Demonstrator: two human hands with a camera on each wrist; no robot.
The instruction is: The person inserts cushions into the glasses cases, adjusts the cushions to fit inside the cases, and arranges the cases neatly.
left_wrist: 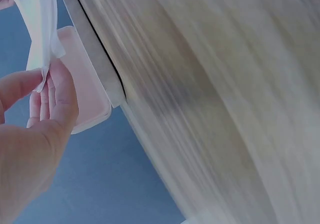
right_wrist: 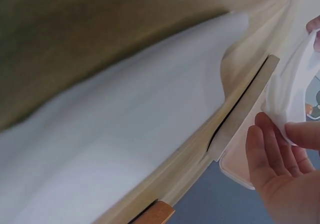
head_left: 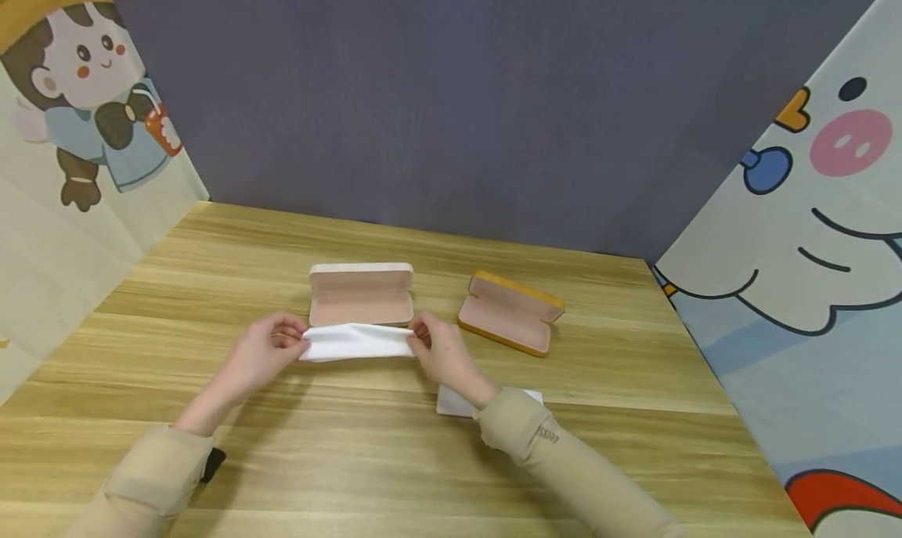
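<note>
A folded white cloth (head_left: 358, 343) is stretched in a narrow strip between both hands. My left hand (head_left: 271, 350) pinches its left end between thumb and fingers, and my right hand (head_left: 438, 352) pinches the right end. Just behind the cloth stands an open white glasses case (head_left: 362, 307) with a pale pink lining, its lid tilted up at the back. In the left wrist view the cloth (left_wrist: 42, 29) hangs creased from the thumb and fingertips, overlapping the pink case (left_wrist: 82, 79). The right wrist view shows the right thumb pressing the cloth (right_wrist: 290, 91) against the fingers.
To the right lies a second open case (head_left: 507, 319), orange outside and pink inside, set at an angle. Another white cloth (head_left: 451, 402) lies flat on the wooden table (head_left: 338, 460), partly under the right forearm. A grey-blue wall (head_left: 423, 115) rises behind the table.
</note>
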